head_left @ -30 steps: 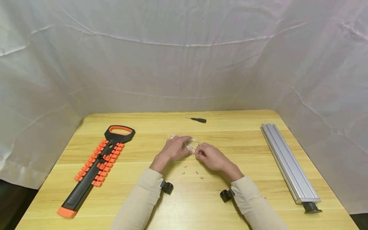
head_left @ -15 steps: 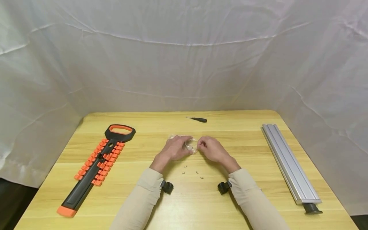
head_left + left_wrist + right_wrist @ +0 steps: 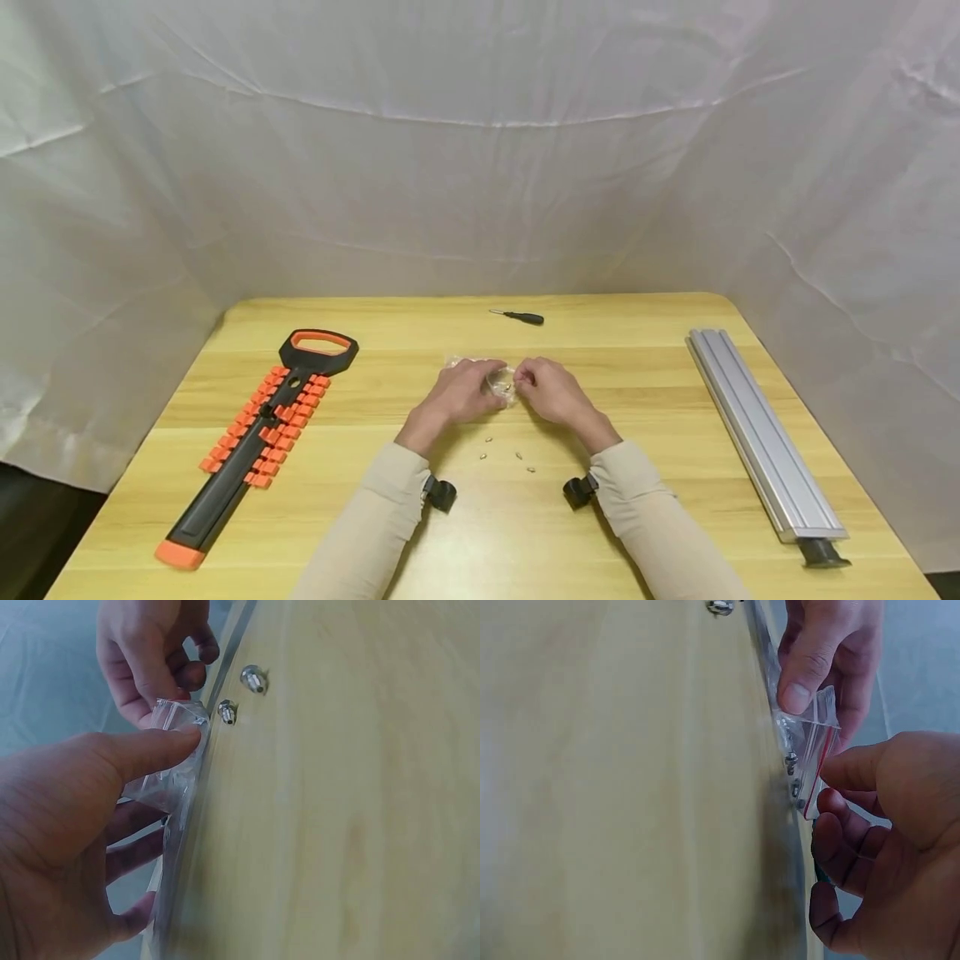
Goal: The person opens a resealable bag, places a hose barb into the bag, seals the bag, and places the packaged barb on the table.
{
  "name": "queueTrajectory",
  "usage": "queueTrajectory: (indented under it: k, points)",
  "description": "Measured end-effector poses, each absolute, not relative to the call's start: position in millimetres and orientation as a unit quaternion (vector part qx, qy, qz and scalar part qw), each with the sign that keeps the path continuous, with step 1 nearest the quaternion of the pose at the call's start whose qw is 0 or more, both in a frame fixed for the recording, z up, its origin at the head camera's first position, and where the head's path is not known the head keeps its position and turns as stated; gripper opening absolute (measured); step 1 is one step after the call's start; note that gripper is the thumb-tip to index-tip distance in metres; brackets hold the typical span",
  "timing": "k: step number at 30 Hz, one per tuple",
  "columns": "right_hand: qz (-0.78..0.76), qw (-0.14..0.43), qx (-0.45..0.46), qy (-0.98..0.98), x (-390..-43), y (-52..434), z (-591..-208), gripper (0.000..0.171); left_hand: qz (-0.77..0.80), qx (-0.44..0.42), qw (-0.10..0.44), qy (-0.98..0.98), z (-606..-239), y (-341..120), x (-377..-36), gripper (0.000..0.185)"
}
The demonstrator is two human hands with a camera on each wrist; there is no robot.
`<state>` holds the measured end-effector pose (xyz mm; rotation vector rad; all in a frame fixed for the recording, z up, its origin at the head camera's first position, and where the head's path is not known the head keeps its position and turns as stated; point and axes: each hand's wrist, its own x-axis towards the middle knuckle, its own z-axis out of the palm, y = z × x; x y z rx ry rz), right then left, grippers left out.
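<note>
Head view: both hands meet at table centre over a small clear plastic bag [image 3: 501, 382]. Left hand [image 3: 459, 393] pinches the bag with thumb and fingers; right hand [image 3: 551, 392] pinches its other edge. Four loose screws [image 3: 508, 455] lie on the table [image 3: 660, 417] just in front of the hands. Right wrist view alone shows the bag's red seal strip [image 3: 821, 761] and screws inside it. Left wrist view shows two screws [image 3: 240, 694] beside the bag.
</note>
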<state>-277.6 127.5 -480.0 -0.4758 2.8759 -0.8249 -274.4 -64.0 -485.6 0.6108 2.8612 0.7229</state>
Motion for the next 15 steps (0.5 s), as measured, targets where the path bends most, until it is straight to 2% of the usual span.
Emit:
queueTrajectory:
  k: [15]
  points:
    - [-0.313,0.053,-0.172,0.932,-261,135,-480,0.013,0.254,0.195,0.071,0.945,-486,-63,-273,0.066]
